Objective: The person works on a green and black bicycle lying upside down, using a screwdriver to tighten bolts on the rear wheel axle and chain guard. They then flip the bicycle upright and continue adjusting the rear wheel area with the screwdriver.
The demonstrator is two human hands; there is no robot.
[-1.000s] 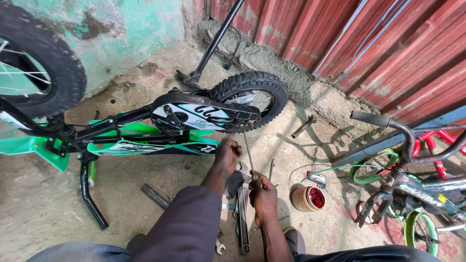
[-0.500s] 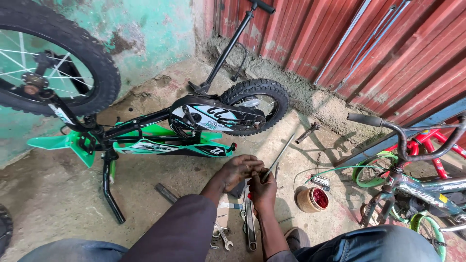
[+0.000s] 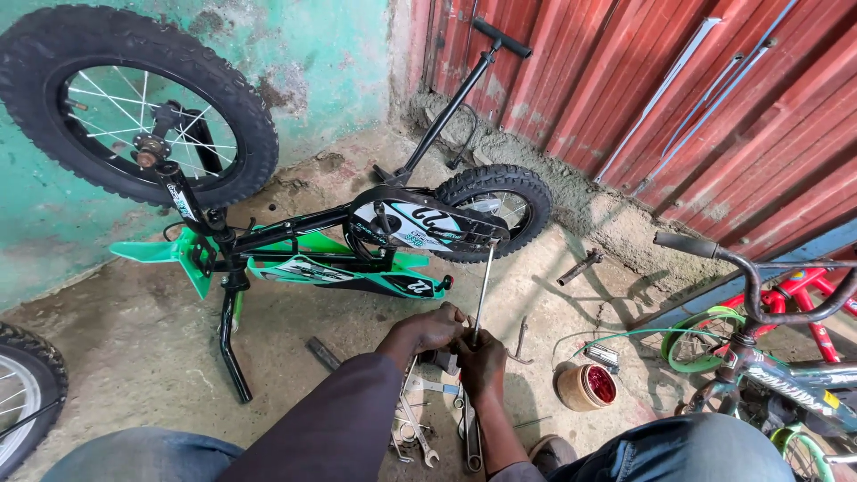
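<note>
Bike upside down on concrete floor, green frame, small rear wheel near red metal wall. Thin metal rod stands upright from both hands toward wheel. Left hand closed round rod's lower end; right hand closed just beneath, touching left. Best to keep rod straight, grip low and firm (wrenches lie underneath, small red-filled tin near right hand).
</note>
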